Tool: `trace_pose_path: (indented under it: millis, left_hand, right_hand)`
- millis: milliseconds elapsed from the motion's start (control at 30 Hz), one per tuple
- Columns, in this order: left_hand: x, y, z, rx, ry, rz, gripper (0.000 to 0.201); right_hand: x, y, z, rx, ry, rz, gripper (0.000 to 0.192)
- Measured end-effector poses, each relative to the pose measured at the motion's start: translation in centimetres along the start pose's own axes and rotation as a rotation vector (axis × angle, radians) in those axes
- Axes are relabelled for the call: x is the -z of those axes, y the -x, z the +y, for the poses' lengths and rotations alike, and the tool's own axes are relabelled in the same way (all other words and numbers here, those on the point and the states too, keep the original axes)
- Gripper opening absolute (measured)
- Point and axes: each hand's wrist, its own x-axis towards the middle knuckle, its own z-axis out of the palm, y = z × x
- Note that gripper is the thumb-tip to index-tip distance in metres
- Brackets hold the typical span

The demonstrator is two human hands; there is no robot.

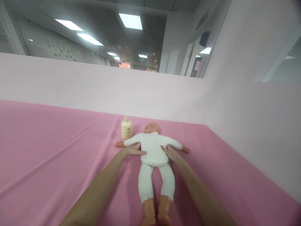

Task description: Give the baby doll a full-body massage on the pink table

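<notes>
A baby doll [154, 152] in a white top and trousers lies on its back on a pink sheet, arms spread out and legs toward me. My left hand [135, 149] holds its side below the armpit, thumb across the chest edge. On the opposite side, my right hand [171, 152] grips the doll the same way. The doll's body partly hides the fingers of both hands. A pale yellow pump bottle [126, 128] stands upright just beyond the doll's outstretched arm, near my left hand and apart from it.
The pink sheet [58, 150] covers the surface and has a few creases. A white wall [94, 84] borders it at the back, with a window [105, 34] above. Another white wall [254, 119] runs along the right edge.
</notes>
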Motion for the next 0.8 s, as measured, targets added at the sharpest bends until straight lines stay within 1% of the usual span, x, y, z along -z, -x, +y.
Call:
trace_pose_path:
  millis: [67, 100, 167, 200, 267, 333, 433, 533, 700, 800]
  left_hand:
    - [-0.5, 0.0, -0.1, -0.048, 0.158, -0.109, 0.071]
    - [-0.8, 0.0, 0.0, -0.074, 0.229, -0.129, 0.075]
    - [-1.4, 0.1, 0.6, -0.102, 0.357, -0.112, 0.076]
    - [-1.8, 0.1, 0.9, -0.096, 0.418, -0.100, 0.076]
    - [-2.6, -0.1, 1.5, -0.060, 0.532, -0.068, 0.078]
    - [-3.4, -0.4, 2.0, -0.027, 0.604, -0.040, 0.083]
    - [-3.9, -0.9, 2.4, -0.021, 0.632, -0.038, 0.096]
    - [-3.6, -1.0, 2.9, -0.051, 0.647, -0.042, 0.101]
    - [-1.8, -0.1, 4.8, -0.159, 0.722, 0.001, 0.097]
    - [-0.5, 0.7, 6.8, -0.239, 0.770, 0.001, 0.096]
  right_hand:
    - [0.1, 0.3, -0.2, -0.025, -0.188, -0.108, 0.041]
    - [0.1, 0.4, -0.3, -0.015, -0.268, -0.149, 0.043]
    - [-0.1, 0.5, -0.5, 0.017, -0.424, -0.211, 0.052]
    - [-0.3, 0.5, -0.6, 0.029, -0.507, -0.227, 0.057]
    - [-0.9, 0.5, -0.8, 0.042, -0.679, -0.251, 0.066]
    - [-1.3, 0.5, -1.1, 0.068, -0.794, -0.249, 0.070]
    - [-1.5, 0.6, -1.6, 0.124, -0.824, -0.175, 0.066]
    - [-1.0, 0.8, -2.4, 0.164, -0.830, -0.126, 0.063]
    - [0.7, 1.4, -4.2, 0.242, -0.870, -0.067, 0.062]
    - [2.1, 1.5, -5.2, 0.265, -0.799, -0.015, 0.059]
